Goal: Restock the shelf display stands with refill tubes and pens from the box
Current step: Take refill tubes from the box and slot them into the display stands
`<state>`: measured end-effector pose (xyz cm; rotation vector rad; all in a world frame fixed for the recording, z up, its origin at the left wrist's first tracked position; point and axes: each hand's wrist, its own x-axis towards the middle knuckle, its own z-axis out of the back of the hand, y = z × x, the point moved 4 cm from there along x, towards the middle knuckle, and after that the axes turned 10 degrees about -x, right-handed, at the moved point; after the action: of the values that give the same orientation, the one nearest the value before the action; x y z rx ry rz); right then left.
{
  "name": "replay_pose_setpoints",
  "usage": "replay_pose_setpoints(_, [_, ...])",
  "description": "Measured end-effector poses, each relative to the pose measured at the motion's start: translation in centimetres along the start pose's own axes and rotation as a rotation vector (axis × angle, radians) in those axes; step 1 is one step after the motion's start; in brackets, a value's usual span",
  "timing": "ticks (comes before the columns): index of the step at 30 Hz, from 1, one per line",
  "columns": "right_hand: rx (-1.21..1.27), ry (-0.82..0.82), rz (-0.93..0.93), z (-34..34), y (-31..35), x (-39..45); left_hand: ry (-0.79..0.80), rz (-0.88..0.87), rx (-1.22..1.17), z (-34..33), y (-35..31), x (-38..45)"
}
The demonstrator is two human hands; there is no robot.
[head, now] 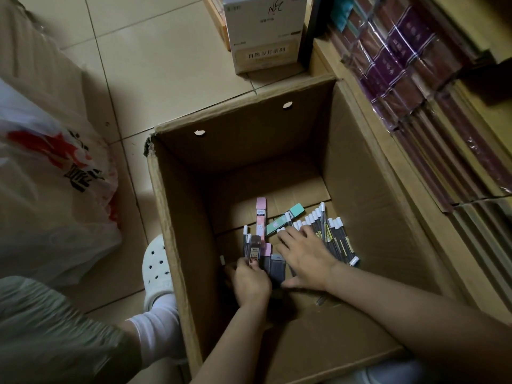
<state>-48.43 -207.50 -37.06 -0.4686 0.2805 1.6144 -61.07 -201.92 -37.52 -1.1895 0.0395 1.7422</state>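
Note:
Both my hands reach down into an open cardboard box on the floor. My left hand grips a small bunch of dark refill tubes standing upright. My right hand lies flat with spread fingers on a pile of several dark tubes with white caps at the box bottom. A pink tube and a mint-green tube lie just beyond my fingers. Grey flat cases sit between my hands.
A white carton with printed text stands on the tiled floor beyond the box. Stacked wrapped purple and brown books fill the shelf at right. A plastic bag with red print lies at left. My foot in a white clog is beside the box.

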Motion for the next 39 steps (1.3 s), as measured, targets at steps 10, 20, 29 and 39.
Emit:
replay_pose_setpoints(10, [0.366,0.114,-0.272,-0.3,0.6,0.8,0.044,-0.005,-0.032,-0.4,1.0,-0.2])
replay_pose_setpoints(20, [1.123,-0.037,-0.711,0.5,-5.2,-0.8,0.186,-0.013,-0.113,-1.6,-0.3,-0.7])
replay_pose_setpoints(29, [1.261,-0.127,-0.748,4.6,-6.6,-4.3,0.423,-0.122,-0.509,-0.6,-3.6,-3.2])
replay_pose_setpoints(39, [1.429,-0.065,-0.824,6.2,-5.5,-5.6,0.707,-0.253,-0.339,0.0,-4.6,-6.2])
